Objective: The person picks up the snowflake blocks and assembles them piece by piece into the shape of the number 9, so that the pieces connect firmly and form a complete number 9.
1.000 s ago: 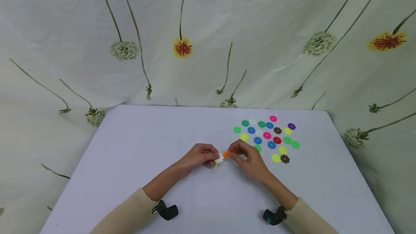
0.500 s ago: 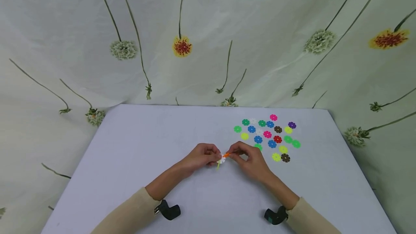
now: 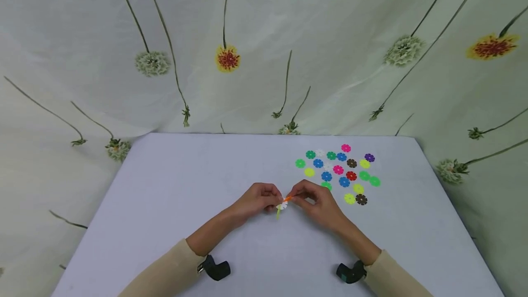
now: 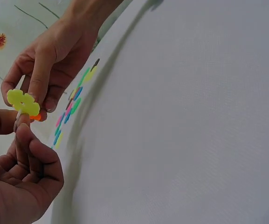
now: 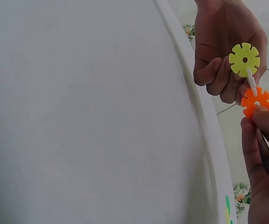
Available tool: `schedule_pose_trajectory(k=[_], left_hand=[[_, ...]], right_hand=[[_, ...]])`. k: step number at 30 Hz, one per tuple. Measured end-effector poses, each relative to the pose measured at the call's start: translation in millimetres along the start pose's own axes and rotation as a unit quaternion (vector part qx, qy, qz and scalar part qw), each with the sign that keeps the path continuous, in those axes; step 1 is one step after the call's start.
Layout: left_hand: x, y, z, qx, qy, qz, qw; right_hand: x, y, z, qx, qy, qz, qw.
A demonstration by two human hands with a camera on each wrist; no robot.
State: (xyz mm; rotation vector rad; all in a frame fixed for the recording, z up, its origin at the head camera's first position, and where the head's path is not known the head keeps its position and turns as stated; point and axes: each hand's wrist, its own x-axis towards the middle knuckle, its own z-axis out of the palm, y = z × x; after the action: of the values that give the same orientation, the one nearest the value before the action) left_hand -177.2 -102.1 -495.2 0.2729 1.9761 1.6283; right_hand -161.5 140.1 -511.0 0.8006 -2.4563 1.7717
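Lying nr R hand [image 3: 316, 203]: discs [image 3: 344, 182]

orange disc [image 5: 258, 96]: bright, single tone. white disc [image 3: 284, 206]: plain. yellow disc [image 5: 244, 65]: lime-tinged. scattered discs [image 3: 338, 169]: greens, blues, yellows, pinks, browns, whites, one red, one purple. tabletop [image 3: 198, 168] white, faintly lilac from head view. sleeves [image 3: 165, 269] plain beige; wrist cameras [image 3: 217, 269] black. backdrop [image 3: 264, 8] pale grey-white, printed with green stems [image 3: 131, 9], whitish blooms [image 3: 152, 63], yellow blooms [image 3: 228, 59] with red centres.

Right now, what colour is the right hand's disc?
Orange; the disc shows best in the right wrist view.
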Motion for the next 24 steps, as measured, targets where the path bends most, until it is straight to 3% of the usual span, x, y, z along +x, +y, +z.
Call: schedule_pose_trajectory(k=[6,12,16,20,24], left_hand=[[0.1,0.3,-1.9,-0.014,0.008,0.004,0.9999],[-1.5,-2.2,-5.1,-0.004,0.016,0.004,0.9999],[-2.6,-3.3,-6.9,-0.018,0.018,-0.011,0.9996],[-3.2,-4.1,-7.3,-0.037,0.015,-0.025,0.9989],[-4.8,-5.0,-8.4,-0.034,0.011,-0.026,0.999]], right_hand=[[2.4,-2,-5,-0.01,-0.001,-0.01,0.9999],[-1.2,-3,-24,-0.102,0.022,0.031,0.9941],[-5.4,1,-37,-0.158,0.035,0.064,0.9847],[-8.7,7,-49,-0.215,0.043,0.109,0.9695],[-11.1,13,-59,-0.262,0.044,0.127,0.9557]])
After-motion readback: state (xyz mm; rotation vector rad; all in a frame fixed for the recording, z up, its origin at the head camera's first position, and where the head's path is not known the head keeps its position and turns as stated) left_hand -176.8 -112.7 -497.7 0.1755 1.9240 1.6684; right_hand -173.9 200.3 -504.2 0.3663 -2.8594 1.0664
